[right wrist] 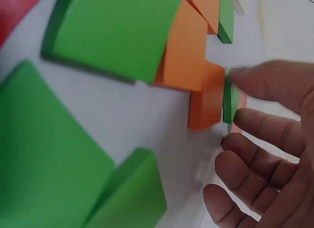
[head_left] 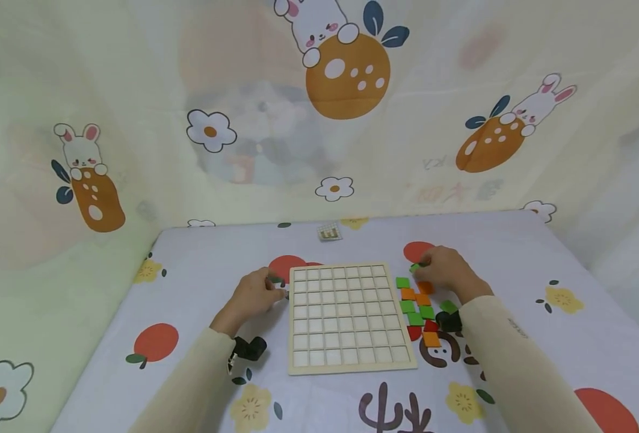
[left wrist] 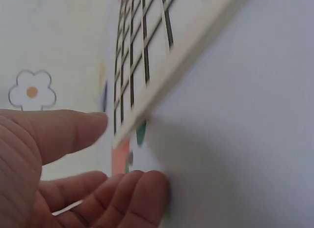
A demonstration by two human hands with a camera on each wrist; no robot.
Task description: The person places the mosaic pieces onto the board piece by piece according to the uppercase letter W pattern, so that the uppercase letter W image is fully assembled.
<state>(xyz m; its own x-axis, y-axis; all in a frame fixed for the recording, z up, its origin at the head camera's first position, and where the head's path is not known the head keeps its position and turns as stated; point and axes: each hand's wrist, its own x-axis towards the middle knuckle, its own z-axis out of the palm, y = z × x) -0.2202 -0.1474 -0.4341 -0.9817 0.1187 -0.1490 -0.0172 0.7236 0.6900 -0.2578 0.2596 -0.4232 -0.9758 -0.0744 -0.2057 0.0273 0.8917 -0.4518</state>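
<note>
A square wooden grid board [head_left: 291, 325] with white cells lies mid-table. Beside its upper left edge is my left hand [head_left: 253, 294], thumb apart from the loosely bent fingers [left wrist: 149, 193] and nothing between them. To the right of the board, my right hand [head_left: 448, 270] pinches a green tile [right wrist: 227, 98] between thumb and index finger, at the far end of a loose group. That group holds green tiles [head_left: 416, 319], orange tiles [head_left: 431, 340] and red tiles [head_left: 414, 333]. An orange tile [right wrist: 208, 98] lies right by the pinched one.
A small pale gridded packet [head_left: 329, 232] lies near the table's back edge. The cloth [head_left: 189, 288] is printed with fruit and flowers. A printed curtain [head_left: 265, 198] rises behind the table. Black wrist cameras are worn at both cuffs, the right one close to a green tile [head_left: 448, 307].
</note>
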